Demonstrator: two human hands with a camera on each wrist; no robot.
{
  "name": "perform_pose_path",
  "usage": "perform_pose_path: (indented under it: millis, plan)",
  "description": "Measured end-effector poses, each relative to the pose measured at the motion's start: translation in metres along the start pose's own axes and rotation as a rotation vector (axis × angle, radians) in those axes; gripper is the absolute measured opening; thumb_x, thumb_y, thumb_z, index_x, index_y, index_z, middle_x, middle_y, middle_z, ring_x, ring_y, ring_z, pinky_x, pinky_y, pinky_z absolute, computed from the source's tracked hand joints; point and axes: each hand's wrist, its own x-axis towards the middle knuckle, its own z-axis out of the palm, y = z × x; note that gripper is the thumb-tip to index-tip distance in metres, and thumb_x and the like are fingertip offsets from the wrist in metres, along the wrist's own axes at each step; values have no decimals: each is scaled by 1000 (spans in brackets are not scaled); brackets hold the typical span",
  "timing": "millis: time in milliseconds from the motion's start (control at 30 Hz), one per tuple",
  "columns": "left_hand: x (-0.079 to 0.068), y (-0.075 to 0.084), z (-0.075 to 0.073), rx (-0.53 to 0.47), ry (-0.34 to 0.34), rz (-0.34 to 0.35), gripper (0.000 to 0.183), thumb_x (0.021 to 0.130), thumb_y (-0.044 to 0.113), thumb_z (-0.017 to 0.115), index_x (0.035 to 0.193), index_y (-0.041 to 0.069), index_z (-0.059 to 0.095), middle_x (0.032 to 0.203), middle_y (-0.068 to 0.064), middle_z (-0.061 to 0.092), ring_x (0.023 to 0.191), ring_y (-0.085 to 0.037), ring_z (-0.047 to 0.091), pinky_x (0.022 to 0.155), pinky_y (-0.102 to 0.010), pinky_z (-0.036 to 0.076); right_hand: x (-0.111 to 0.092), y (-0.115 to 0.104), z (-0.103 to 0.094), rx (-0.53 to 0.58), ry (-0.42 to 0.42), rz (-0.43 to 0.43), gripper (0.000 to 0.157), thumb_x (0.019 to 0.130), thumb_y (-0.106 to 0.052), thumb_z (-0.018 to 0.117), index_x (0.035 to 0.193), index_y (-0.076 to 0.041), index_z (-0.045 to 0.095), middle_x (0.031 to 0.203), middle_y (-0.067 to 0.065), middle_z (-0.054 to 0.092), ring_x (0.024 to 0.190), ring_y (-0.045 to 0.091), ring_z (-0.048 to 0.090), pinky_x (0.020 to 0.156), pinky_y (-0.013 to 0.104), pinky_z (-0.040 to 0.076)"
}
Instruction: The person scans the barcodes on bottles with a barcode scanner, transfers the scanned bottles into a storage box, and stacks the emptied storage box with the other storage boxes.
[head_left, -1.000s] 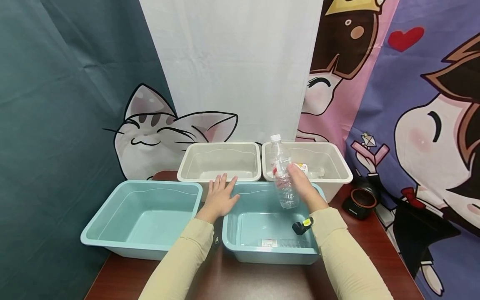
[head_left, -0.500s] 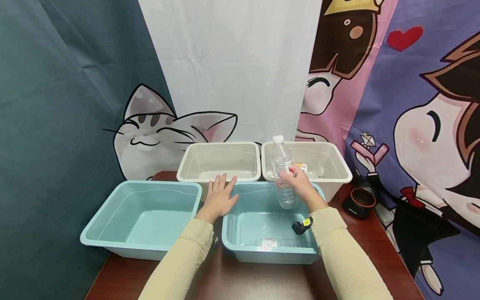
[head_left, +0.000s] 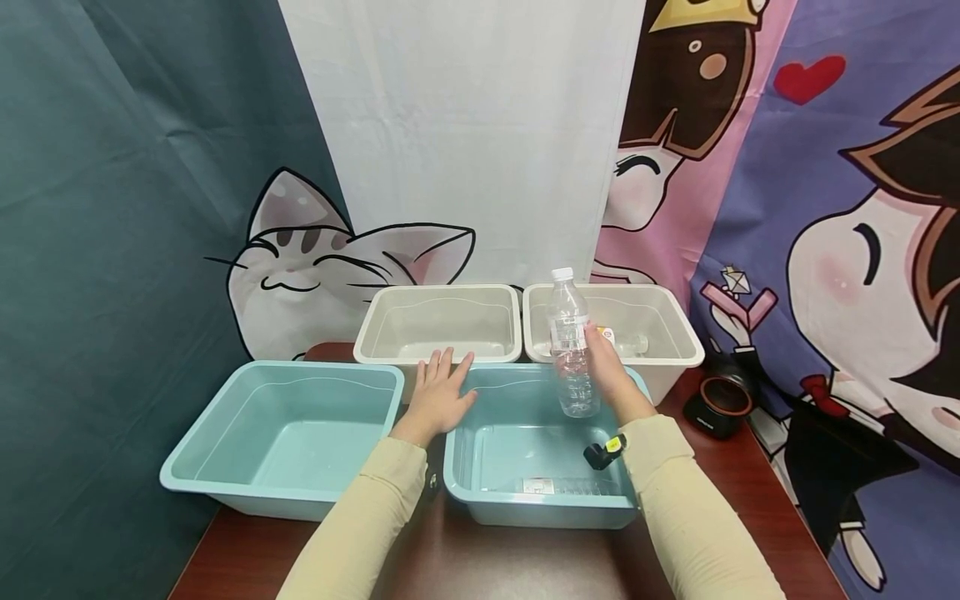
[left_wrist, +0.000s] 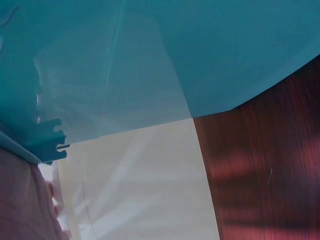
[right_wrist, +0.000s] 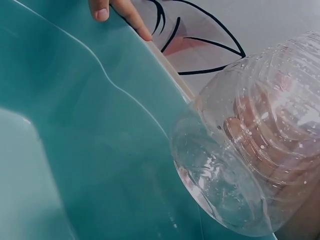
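My right hand (head_left: 611, 375) grips a clear plastic water bottle (head_left: 570, 321) with a white cap. It stands nearly upright above the right blue bin (head_left: 465, 492), white label facing me. Through the clear wall in the right wrist view, fingers show wrapped behind the bottle (right_wrist: 215, 165); no drink is visible inside. My left hand (head_left: 441, 402) lies with spread fingers at that bin's back left corner, fingertips near the front rim of the left cream bin (head_left: 442, 292). Another clear bottle (head_left: 570, 487) with a small label lies on the blue bin's floor.
A second blue bin (head_left: 281, 371) stands at the left. The right cream bin (head_left: 667, 333) holds a clear bottle (head_left: 633, 345) and a small yellow-and-white item (head_left: 604, 334). A black device (head_left: 720, 404) sits on the brown table (head_left: 450, 567) at the right.
The bottle has turned in my right hand: a red label patch passed from left to right and out of sight. It has also shifted slightly right. My left hand has stayed put.
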Motion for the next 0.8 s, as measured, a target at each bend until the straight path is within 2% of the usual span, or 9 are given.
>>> perform_pose_path:
  millis: [67, 267, 367, 500, 600, 700, 800]
  plan:
    - [0, 0, 0, 0, -5, -3, 70, 102, 45, 47, 163, 23, 21, 169, -18, 9, 155, -37, -1, 123, -56, -5, 0, 0, 0, 14, -10, 12, 79, 106, -59, 10, 147, 2, 38, 118, 21, 61, 89, 9, 65, 90, 37, 52]
    - [1, 0, 0, -2, -15, -8, 70, 102, 46, 46, 164, 24, 20, 169, -16, 6, 156, -35, -3, 123, -55, -6, 2, 3, 1, 20, -23, -17, 84, 104, -63, 10, 145, 4, 40, 124, 25, 59, 95, 10, 63, 96, 41, 49]
    - [1, 1, 0, -1, -16, -9, 70, 102, 46, 46, 164, 24, 20, 169, -16, 6, 156, -35, -3, 123, -55, -6, 3, 3, 1, 22, -27, -37, 79, 105, -60, 16, 145, 5, 39, 125, 28, 59, 96, 12, 66, 96, 43, 51]
    - [1, 1, 0, 0, -14, -10, 70, 102, 45, 46, 163, 24, 20, 169, -16, 7, 156, -35, -3, 123, -55, -6, 2, 3, 2, 48, -47, -22, 70, 107, -55, 32, 144, 5, 40, 119, 27, 65, 88, 16, 73, 93, 46, 55]
    - [1, 1, 0, 1, -13, -11, 70, 102, 45, 46, 163, 24, 21, 169, -15, 8, 156, -34, -3, 123, -55, -6, 1, 1, 2, 41, -33, 0, 63, 107, -48, 43, 143, 4, 42, 122, 24, 65, 88, 13, 72, 99, 48, 51]
    - [2, 1, 0, 0, -13, -11, 70, 102, 44, 47, 163, 24, 21, 169, -15, 8, 156, -34, -3, 123, -55, -6, 1, 0, 4, 34, -14, 31, 61, 105, -43, 52, 147, 0, 40, 135, 24, 58, 106, 21, 66, 108, 56, 42]
    - [1, 1, 1, -1, -10, -6, 70, 102, 44, 47, 163, 24, 21, 169, -16, 8, 156, -35, -3, 123, -55, -6, 1, -1, 5, 26, -1, 59, 64, 103, -42, 57, 151, -5, 37, 144, 23, 50, 126, 33, 54, 113, 61, 33]
